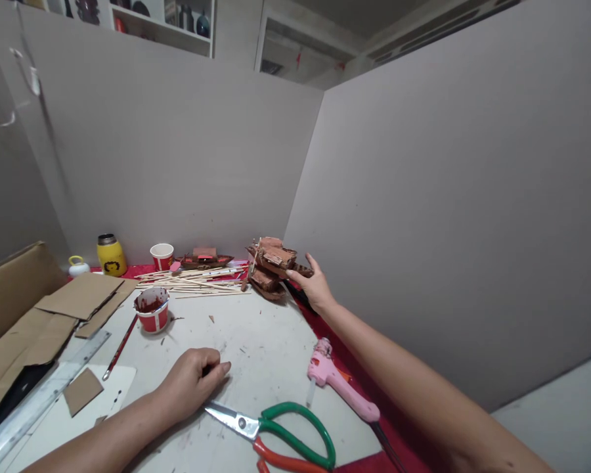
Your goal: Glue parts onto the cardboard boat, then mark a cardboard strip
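My right hand reaches to the far end of the table and grips one end of a brown model boat, its thumb on the near side and index finger raised. That boat sits over a second brown model boat; how far it rests on it I cannot tell. My left hand lies on the white tabletop with its fingers curled in, and no object shows in it. Just beside it are the tips of scissors with green and orange handles. A pink glue gun lies under my right forearm's left side.
Thin wooden sticks lie before a third boat. Leftward are a paint-stained paper cup, another cup, a yellow bottle, a brush, cardboard and a ruler. Grey partitions enclose the table.
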`<state>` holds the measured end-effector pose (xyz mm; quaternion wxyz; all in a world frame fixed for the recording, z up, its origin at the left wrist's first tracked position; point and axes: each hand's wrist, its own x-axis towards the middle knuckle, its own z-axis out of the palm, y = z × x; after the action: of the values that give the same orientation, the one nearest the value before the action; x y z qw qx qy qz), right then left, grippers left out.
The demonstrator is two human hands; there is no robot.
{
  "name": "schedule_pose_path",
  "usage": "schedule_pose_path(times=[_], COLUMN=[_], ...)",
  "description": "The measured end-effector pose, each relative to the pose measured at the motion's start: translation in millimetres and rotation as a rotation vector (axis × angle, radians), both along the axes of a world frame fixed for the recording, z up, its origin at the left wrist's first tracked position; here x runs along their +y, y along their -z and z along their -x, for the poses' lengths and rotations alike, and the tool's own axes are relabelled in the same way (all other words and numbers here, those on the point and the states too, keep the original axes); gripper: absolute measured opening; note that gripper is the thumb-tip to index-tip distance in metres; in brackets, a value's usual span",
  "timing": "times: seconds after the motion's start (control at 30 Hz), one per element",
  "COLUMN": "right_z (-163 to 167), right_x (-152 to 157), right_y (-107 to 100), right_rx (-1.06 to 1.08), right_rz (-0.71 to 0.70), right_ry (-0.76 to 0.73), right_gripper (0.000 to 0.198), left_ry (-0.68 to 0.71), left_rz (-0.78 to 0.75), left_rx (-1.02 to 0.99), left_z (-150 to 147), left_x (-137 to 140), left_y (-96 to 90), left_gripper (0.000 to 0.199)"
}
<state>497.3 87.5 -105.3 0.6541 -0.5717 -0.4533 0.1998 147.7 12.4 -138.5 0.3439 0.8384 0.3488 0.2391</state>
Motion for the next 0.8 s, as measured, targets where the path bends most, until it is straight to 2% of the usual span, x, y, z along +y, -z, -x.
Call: schedule_pose_path(times=[0.27,0.5,0.8], right_z=[-8.1,3.5,12.3], right_x=[-9.5,-9.1,-0.5], right_y=[-3.1,-13.7,-12.3], right_rx=[0.048,0.061,0.037], right_rz=[-0.011,-0.006,0.010], right_ry=[-0.096,-0.206,-0.233], right_gripper=[0.099,0.101,0.097], left_ry=[-0.008,-0.006,-0.003], left_rz=[0.008,0.016,0.022], left_rx=[0.005,0.016,0.023], left_z=[-1.0,-0.7,-0.6], left_x=[-0.5,-1.1,-1.0], left_y=[-2.8,-5.0,-6.0], left_gripper=[0.040,0.040,0.039])
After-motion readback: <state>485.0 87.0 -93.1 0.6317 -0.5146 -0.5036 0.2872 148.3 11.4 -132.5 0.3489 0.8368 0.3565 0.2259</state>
